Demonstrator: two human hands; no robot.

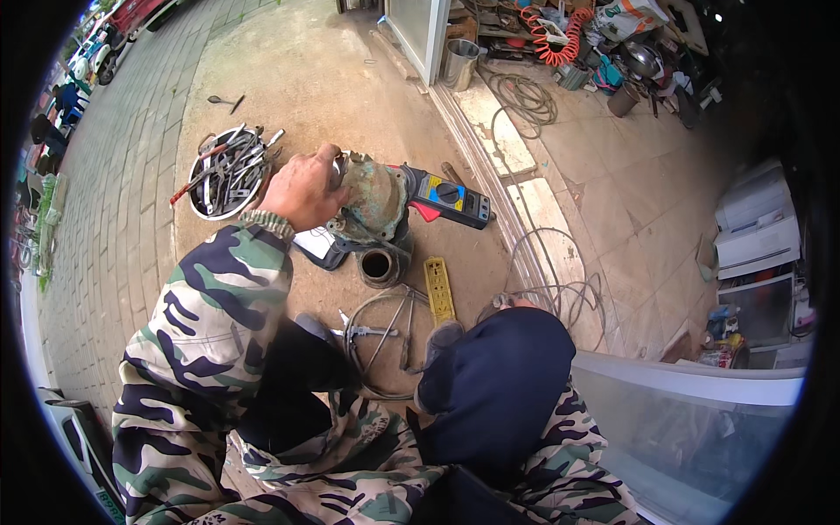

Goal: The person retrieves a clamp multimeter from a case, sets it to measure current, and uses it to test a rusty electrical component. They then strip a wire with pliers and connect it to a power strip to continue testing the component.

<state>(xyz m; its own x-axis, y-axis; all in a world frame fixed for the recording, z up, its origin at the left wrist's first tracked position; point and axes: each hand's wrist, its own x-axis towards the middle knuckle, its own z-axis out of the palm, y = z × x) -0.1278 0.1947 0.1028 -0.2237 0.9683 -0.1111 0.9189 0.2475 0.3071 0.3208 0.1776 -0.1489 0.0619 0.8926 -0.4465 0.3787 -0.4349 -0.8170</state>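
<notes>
My left hand point(304, 191) reaches forward from a camouflage sleeve. Its fingers curl over the left side of a corroded greenish metal pump point(372, 201), gripping it near the top. The pump stands on the ground, its round dark outlet point(377, 265) toward me. Against its right side rests a clamp meter point(449, 198), black with a blue dial and red parts. A phone-like dark item with a white face point(320, 247) lies by the pump's left side. Of my right hand point(512, 303) only a bit shows past my right knee; its fingers are mostly hidden.
A white bucket point(229, 214) full of hand tools stands left of the pump. In front of my feet lie a yellow power strip point(439, 290), a looped cable point(354, 350) and several thin tools. A door track point(499, 192) runs along the right, with coiled hose point(529, 101) beyond.
</notes>
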